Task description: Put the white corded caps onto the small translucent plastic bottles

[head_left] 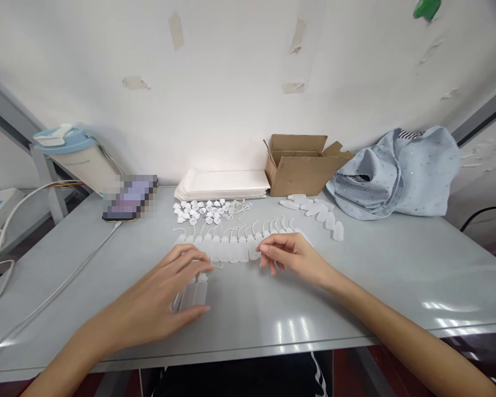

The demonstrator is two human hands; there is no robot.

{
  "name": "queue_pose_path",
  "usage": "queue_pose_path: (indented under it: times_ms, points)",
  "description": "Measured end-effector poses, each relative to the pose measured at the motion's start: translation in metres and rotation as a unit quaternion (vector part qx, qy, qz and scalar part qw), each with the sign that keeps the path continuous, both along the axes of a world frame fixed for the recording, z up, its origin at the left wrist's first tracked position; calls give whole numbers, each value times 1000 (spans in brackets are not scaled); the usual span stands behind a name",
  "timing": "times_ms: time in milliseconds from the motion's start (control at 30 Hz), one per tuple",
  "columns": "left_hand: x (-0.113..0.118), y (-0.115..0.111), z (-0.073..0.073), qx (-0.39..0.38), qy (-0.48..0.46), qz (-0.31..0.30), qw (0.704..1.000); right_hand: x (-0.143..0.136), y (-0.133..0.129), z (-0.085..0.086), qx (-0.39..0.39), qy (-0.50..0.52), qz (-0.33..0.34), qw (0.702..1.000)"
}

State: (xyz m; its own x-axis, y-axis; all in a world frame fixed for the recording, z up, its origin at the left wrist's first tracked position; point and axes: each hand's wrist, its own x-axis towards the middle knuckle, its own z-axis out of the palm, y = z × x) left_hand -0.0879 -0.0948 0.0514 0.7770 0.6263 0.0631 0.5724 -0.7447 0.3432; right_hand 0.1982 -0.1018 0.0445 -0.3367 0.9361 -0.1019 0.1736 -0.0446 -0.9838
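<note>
A person's left hand (157, 300) arches over a small cluster of bottles (199, 293) at the near left of a gray tabletop (347, 325), its fingers (190, 270) spread above them and its thumb apart on the near side; whether it touches them is unclear. The right hand (300, 256) hovers at the right end of a row of bottles (233, 251), thumb and index finger nearly together, the other fingers loosely curled; whether they grip anything cannot be told. White caps (198, 211) lie beyond the row, with loose bottles (320, 212) to the far right, before an open box (300, 173).
</note>
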Motion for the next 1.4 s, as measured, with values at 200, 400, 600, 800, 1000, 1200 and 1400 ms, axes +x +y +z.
queue_pose_path:
  times_ms: [200, 400, 600, 800, 1000, 1200, 1400]
  points:
    - [28, 57, 5, 38, -44, 14, 998, 32, 30, -9, 177, -149, -161, 960]
    - [57, 118, -8, 69, 8, 22, 997, 76, 61, -30, 371, -336, -182, 846]
    - [66, 132, -18, 72, 8, 12, 997, 85, 68, -39, 320, -455, -114, 823]
    - [65, 129, -11, 68, -34, 44, 996, 82, 70, -43, 284, -512, -93, 805]
    - [68, 103, 13, -68, -198, 215, 954, 83, 71, -43, 276, -517, -92, 805]
    - [59, 77, 18, -80, -304, 310, 898, 83, 70, -46, 276, -511, -99, 808]
    - [53, 64, 7, -98, -379, 321, 863, 83, 71, -47, 283, -495, -137, 810]
